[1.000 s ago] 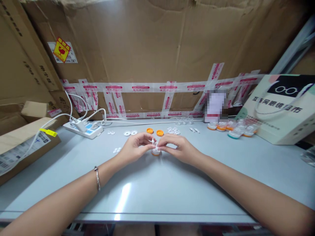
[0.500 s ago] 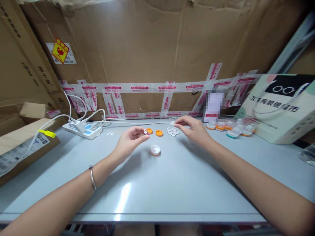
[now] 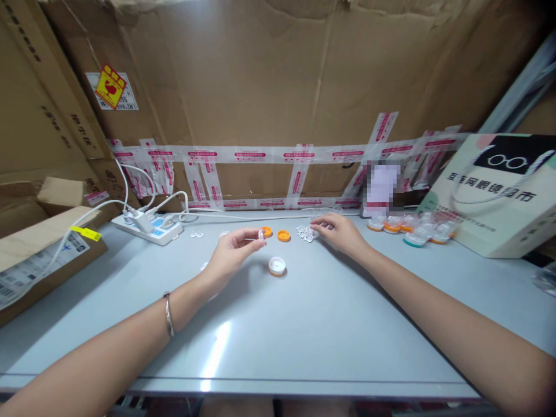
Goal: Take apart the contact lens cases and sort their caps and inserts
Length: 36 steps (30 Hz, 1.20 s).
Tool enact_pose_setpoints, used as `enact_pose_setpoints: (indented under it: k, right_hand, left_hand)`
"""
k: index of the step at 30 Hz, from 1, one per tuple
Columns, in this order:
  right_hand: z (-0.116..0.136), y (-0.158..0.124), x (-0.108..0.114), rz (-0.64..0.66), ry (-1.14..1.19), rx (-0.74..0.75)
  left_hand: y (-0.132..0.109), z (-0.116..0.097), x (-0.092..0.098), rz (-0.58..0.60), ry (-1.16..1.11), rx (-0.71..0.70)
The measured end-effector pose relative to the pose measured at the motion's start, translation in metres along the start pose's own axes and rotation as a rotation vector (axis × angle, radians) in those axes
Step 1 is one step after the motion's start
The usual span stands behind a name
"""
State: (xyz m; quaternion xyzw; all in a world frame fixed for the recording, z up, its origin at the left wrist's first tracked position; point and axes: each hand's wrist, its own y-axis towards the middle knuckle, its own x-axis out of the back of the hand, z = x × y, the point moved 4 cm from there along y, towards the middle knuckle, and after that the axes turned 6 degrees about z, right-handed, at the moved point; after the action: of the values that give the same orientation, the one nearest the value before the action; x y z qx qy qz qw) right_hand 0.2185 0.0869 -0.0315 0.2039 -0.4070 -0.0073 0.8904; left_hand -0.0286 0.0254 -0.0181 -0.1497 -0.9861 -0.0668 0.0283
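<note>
My left hand is raised a little over the grey table and pinches a small white plastic piece between thumb and fingertips. My right hand reaches to the far middle of the table, fingers curled down at a heap of small white parts; whether it grips one is hidden. Between the hands stands an orange cap with a white insert, touched by neither hand. Two orange caps lie just behind it.
A white power strip with plugged cables lies at the back left beside a cardboard box. Finished orange and teal cased parts sit at the back right by a printed box. Taped cardboard walls the back.
Both hands left the orange cap and parted. The right hand reached out to the heap of white parts and lowered onto it; the left kept its small white piece.
</note>
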Motion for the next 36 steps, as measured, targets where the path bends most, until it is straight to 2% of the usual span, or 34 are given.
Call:
enact_pose_setpoints:
  k: [3, 10, 13, 15, 17, 19, 23, 26, 29, 32, 36]
  right_hand:
    - [0.024, -0.009, 0.001, -0.021, 0.146, 0.034]
    - [0.093, -0.047, -0.023, 0.176, 0.686, 0.055]
    - [0.107, -0.056, -0.030, 0.248, 0.766, 0.048]
    - [0.106, -0.054, -0.029, 0.258, 0.774, 0.012]
    - [0.095, -0.045, -0.020, 0.211, 0.731, -0.046]
    - [0.073, -0.032, -0.002, 0.123, 0.628, -0.117]
    - [0.004, -0.004, 0.046, -0.079, 0.347, -0.240]
    - [-0.050, 0.007, 0.065, -0.008, 0.257, -0.336]
    - [-0.089, 0.007, 0.067, 0.094, 0.197, -0.394]
    - [-0.107, 0.004, 0.062, 0.112, 0.201, -0.407]
    - [-0.113, 0.001, 0.056, 0.146, 0.229, -0.407]
  left_hand:
    - [-0.001, 0.003, -0.002, 0.041, -0.059, 0.002]
    - [-0.009, -0.002, -0.012, 0.103, -0.025, 0.001]
    - [-0.011, -0.005, -0.017, 0.122, 0.014, -0.003]
    - [-0.012, -0.007, -0.019, 0.111, 0.050, 0.008]
    - [-0.013, -0.010, -0.019, 0.067, 0.100, 0.015]
    - [-0.014, -0.013, -0.018, 0.016, 0.150, 0.015]
    - [-0.015, -0.017, -0.017, 0.004, 0.234, 0.007]
    - [-0.013, -0.014, -0.014, 0.022, 0.271, -0.015]
    - [-0.010, -0.009, -0.010, 0.043, 0.318, -0.041]
    - [-0.007, -0.005, -0.008, 0.078, 0.381, -0.070]
    - [-0.005, -0.004, -0.005, 0.102, 0.505, -0.079]
